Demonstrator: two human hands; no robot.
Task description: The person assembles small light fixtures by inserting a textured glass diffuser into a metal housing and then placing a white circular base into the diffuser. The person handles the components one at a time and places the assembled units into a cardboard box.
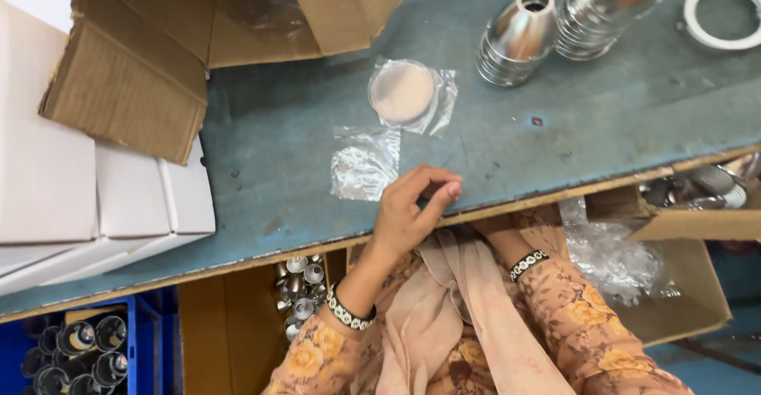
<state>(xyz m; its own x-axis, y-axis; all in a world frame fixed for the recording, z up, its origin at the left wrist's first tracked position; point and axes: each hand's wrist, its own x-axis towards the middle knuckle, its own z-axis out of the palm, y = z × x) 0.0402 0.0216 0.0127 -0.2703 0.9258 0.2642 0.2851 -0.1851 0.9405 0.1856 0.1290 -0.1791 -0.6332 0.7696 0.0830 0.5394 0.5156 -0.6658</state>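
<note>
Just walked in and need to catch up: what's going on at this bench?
A person sits at a blue-grey worktable. Their left hand rests at the table's near edge, fingers pinched, beside a crinkled clear plastic bag. The right hand is hidden below the table. A bagged round disc, stacked metal cones and an open cardboard box lie farther back.

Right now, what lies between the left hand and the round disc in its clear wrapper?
In the head view, an empty crinkled clear bag lies on the blue-grey table between the left hand and the wrapped disc.
</note>
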